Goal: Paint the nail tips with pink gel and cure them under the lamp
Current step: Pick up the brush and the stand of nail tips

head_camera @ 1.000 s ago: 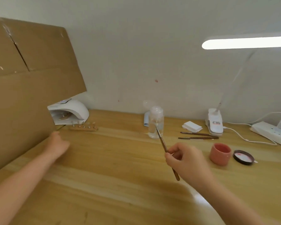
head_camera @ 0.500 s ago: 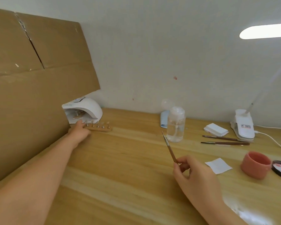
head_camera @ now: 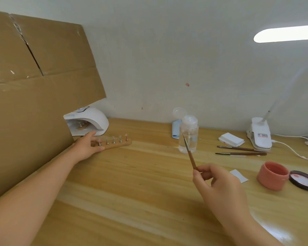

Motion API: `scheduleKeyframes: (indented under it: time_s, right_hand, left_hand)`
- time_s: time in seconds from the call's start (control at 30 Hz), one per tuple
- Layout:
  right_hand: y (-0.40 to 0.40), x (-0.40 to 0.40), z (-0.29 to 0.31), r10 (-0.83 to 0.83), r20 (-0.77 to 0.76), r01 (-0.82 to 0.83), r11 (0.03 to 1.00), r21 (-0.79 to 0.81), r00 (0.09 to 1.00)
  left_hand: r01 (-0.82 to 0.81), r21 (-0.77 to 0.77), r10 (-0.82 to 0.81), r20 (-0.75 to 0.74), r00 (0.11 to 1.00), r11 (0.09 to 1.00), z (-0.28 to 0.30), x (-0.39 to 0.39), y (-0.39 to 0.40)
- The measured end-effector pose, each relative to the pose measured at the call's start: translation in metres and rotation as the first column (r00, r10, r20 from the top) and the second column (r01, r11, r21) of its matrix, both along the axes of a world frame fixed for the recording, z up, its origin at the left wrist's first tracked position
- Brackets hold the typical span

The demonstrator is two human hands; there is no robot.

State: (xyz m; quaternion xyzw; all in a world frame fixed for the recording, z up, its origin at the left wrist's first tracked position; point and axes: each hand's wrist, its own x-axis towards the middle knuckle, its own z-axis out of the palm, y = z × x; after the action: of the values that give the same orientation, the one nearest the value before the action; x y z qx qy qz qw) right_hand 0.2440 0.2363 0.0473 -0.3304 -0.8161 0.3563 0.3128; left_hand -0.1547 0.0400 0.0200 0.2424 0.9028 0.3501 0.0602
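Nail tips on small metal pegs (head_camera: 114, 140) stand along a wooden holder strip (head_camera: 117, 145) gripped at its near end by the left hand (head_camera: 87, 147), just before the white domed curing lamp (head_camera: 89, 122), while the right hand (head_camera: 219, 189) pinches a thin brown brush (head_camera: 189, 151) upright.

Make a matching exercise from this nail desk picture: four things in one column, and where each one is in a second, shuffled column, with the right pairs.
Things
1. wooden nail-tip holder
2. brush
3. pink jar
4. curing lamp

Places
A. pinched in the right hand
B. beside the cardboard, at the wall
C. gripped at one end by the left hand
D. next to its dark lid

Pairs: 1-C, 2-A, 3-D, 4-B
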Motion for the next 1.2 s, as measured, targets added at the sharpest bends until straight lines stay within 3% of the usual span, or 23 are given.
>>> scheduleKeyframes:
  time_s: [0.17, 0.33, 0.6, 0.77, 0.87, 0.97, 1.07, 1.13, 1.2]
  right_hand:
    - [0.007, 0.002, 0.015, 0.049, 0.06, -0.045, 0.997, -0.06, 0.997]
    - [0.028, 0.014, 0.044, 0.158, -0.009, -0.158, 0.977, -0.146, 0.987]
    - [0.074, 0.087, 0.05, 0.018, -0.11, -0.031, 0.992, -0.121, 0.994]
    - [0.096, 0.125, 0.05, -0.057, -0.126, 0.052, 0.998, -0.048, 0.99]
    - [0.104, 0.135, 0.052, -0.067, -0.116, 0.064, 0.998, -0.03, 0.991]
    - [0.107, 0.135, 0.05, -0.083, -0.092, 0.083, 0.997, -0.002, 0.992]
    - [0.102, 0.129, 0.043, -0.096, -0.056, 0.099, 0.994, 0.049, 0.994]
    - [0.09, 0.123, 0.038, -0.091, -0.01, 0.091, 0.988, 0.126, 0.996]
    - [0.073, 0.117, 0.033, -0.06, 0.015, 0.056, 0.977, 0.206, 0.998]
  left_hand:
    - [0.196, -0.026, -0.194, 0.058, 0.979, 0.98, 0.01, 0.047, 0.013]
    - [0.325, -0.161, -0.336, -0.042, 0.941, 0.932, 0.02, 0.131, 0.05]
    - [0.555, -0.108, -0.565, -0.118, 0.817, 0.825, 0.021, 0.275, 0.127]
    - [0.608, -0.076, -0.612, -0.158, 0.775, 0.79, 0.027, 0.34, 0.173]
    - [0.561, -0.165, -0.584, -0.189, 0.789, 0.811, 0.034, 0.36, 0.186]
    - [0.424, -0.284, -0.508, -0.404, 0.761, 0.86, 0.042, 0.37, 0.179]
    - [0.517, 0.026, -0.407, -0.583, 0.703, 0.856, 0.045, 0.373, 0.168]
    - [0.588, 0.155, -0.421, -0.558, 0.715, 0.794, 0.044, 0.378, 0.166]
    - [0.631, 0.168, -0.482, -0.508, 0.714, 0.757, 0.04, 0.382, 0.167]
